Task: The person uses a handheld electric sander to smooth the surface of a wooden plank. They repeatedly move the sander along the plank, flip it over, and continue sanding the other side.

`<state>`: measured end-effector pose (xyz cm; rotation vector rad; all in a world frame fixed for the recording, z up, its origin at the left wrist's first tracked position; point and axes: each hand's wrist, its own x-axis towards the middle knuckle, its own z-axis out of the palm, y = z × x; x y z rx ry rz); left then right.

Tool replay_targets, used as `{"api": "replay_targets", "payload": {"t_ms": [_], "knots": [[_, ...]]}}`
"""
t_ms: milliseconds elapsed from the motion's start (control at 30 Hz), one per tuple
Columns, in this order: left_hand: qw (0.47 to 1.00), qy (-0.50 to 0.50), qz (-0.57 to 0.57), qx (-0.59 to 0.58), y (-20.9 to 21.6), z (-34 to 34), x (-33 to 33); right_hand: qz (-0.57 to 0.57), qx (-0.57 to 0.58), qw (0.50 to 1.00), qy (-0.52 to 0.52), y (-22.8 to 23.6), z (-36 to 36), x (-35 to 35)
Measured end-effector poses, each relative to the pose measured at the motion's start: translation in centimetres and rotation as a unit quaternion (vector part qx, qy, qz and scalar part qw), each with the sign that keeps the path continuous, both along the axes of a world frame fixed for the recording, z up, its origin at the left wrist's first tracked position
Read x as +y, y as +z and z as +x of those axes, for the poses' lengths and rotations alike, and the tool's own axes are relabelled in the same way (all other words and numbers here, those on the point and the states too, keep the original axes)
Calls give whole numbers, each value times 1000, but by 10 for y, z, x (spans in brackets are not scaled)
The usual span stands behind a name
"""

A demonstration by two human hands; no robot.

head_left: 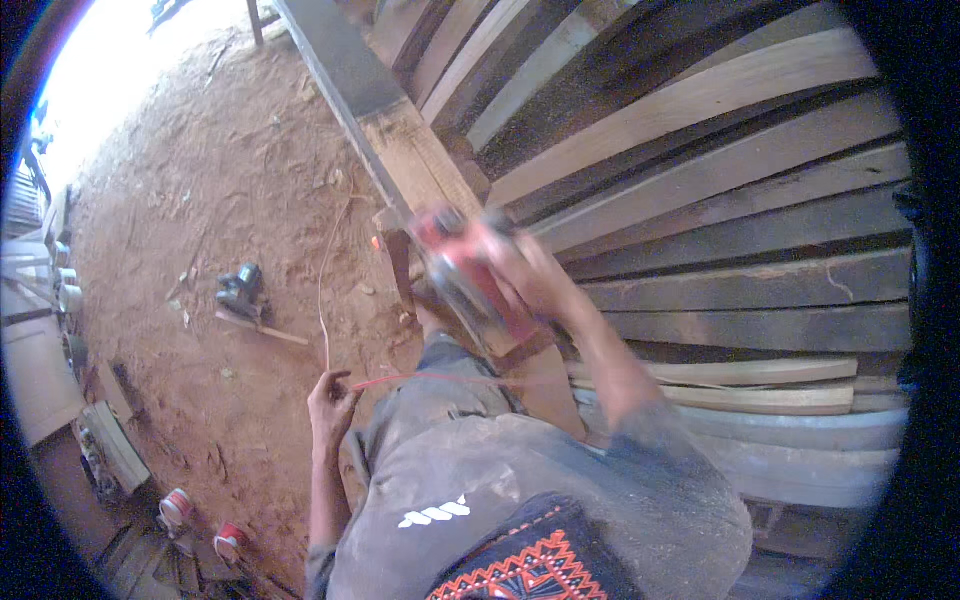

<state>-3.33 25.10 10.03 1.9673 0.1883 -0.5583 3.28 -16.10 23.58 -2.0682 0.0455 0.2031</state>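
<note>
My right hand (538, 282) is closed round the handle of a red electric hand planer (505, 315), which is smeared by motion. The planer rests on a long wooden plank (425, 165). Near the tool the plank's face is pale, while its far end is dark grey. Off to the left, my left hand (333, 398) pinches a thin red power cord (430, 377) at waist height. One stretch of cord runs across my body toward the planer; another loops down over the ground.
Many long boards (690, 190) lie stacked along the right side, close to my right arm. A dark power tool (240, 288) sits on the reddish dirt floor (190, 130) beside a wooden strip. Red and white cans (230, 541) and wood offcuts (115, 445) line the lower left.
</note>
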Motion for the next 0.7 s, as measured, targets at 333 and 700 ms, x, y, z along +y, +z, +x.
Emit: {"api": "replay_targets", "payload": {"t_ms": [333, 700], "knots": [[995, -80, -61, -12, 5, 16, -48, 21, 186, 970, -155, 15, -102, 21], [969, 230, -41, -79, 4, 1, -7, 133, 99, 980, -113, -18, 320, 64]]}}
